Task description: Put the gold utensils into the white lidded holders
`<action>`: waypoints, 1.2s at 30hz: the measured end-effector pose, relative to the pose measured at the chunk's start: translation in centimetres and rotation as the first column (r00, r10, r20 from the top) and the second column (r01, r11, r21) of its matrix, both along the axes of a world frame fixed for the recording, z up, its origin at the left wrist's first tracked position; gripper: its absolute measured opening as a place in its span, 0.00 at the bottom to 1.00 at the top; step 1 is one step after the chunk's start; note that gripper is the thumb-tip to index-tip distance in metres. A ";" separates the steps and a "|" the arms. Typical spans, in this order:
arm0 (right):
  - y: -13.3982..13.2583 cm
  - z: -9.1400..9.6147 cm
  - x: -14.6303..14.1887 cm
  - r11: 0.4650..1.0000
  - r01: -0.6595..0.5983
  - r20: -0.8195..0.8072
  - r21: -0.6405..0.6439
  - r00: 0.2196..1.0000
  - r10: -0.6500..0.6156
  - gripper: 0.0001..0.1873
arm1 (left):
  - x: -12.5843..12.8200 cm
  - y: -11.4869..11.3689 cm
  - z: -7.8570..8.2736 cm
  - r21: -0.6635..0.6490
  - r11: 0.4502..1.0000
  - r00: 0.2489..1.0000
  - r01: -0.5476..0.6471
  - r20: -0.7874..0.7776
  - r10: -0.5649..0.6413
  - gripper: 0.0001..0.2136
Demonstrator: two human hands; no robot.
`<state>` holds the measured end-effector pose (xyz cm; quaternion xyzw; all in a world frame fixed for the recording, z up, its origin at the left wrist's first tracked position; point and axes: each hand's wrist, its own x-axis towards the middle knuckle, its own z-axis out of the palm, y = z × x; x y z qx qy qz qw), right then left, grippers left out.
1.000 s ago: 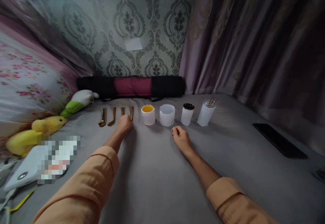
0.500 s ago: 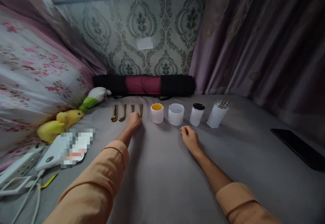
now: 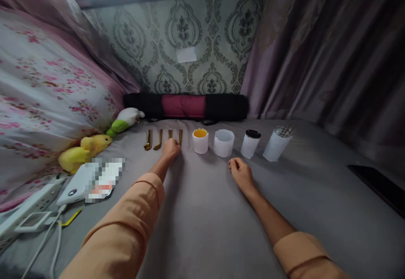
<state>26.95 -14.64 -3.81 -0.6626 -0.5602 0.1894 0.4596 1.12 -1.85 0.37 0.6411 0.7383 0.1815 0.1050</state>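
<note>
Several gold utensils [image 3: 153,139] lie in a row on the grey bedsheet [image 3: 202,211]. My left hand [image 3: 171,148] rests closed over the lower ends of the two rightmost ones; its fingertips are hidden. To their right stand a white cup with yellow contents [image 3: 200,140], an empty white cup [image 3: 224,143], a white cup with a dark top [image 3: 250,143] and a white cup holding thin sticks [image 3: 277,144]. My right hand [image 3: 240,173] lies on the sheet just in front of the empty cup, fingers loosely curled, holding nothing.
A black and maroon roll [image 3: 186,106] lies against the patterned wall. Yellow [image 3: 82,152] and green-white [image 3: 125,120] plush toys sit by a floral pillow [image 3: 47,102]. A power strip and cables [image 3: 31,215] lie at the left, a dark phone [image 3: 378,186] at the right, curtains beyond.
The view has swung left and tilted slightly. Both hands keep their places relative to the utensils and cups.
</note>
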 end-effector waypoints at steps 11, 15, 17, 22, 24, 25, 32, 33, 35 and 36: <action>0.0 -0.1 0.0 1.000 0.006 0.006 0.002 1.000 -0.006 0.15 | 0.0 0.4 0.5 0.006 0.998 0.980 -0.066 0.191 0.063 0.10; 0.1 -0.2 0.1 1.000 0.004 0.006 0.011 1.000 -0.004 0.14 | 0.2 0.8 0.5 0.012 0.993 0.935 -0.114 0.340 0.103 0.09; 0.1 -0.3 0.1 1.000 0.000 0.006 0.014 1.000 0.000 0.15 | 0.4 1.0 0.4 -0.009 0.990 0.891 -0.141 0.435 0.131 0.08; 0.1 -0.2 0.1 1.000 -0.002 0.000 0.015 1.000 0.002 0.16 | 1.2 0.6 0.1 -0.087 0.986 0.709 -0.139 0.687 0.160 0.05; 0.0 -0.1 0.0 1.000 0.001 0.005 0.017 1.000 -0.002 0.16 | 1.4 0.3 0.0 -0.118 0.985 0.623 -0.125 0.764 0.171 0.04; 0.0 -0.1 0.0 1.000 0.003 0.009 0.019 1.000 -0.003 0.16 | 1.5 0.2 0.0 -0.132 0.984 0.581 -0.118 0.795 0.176 0.03; 0.1 -0.2 0.0 1.000 -0.003 0.002 0.011 1.000 0.003 0.15 | 2.2 -0.2 -0.6 -0.206 0.975 0.332 -0.084 0.917 0.223 0.03; 0.1 -0.2 0.0 1.000 -0.005 0.000 0.013 1.000 0.005 0.15 | 2.3 -0.3 -0.7 -0.214 0.974 0.302 -0.075 0.926 0.227 0.04; 0.0 -0.1 0.0 1.000 -0.009 -0.003 0.018 1.000 0.009 0.16 | 2.5 -0.6 -0.8 -0.226 0.973 0.247 -0.053 0.941 0.232 0.04; 0.0 0.0 0.0 1.000 -0.009 -0.002 0.020 1.000 0.009 0.16 | 2.5 -0.9 -0.7 -0.230 0.972 0.221 -0.041 0.947 0.233 0.04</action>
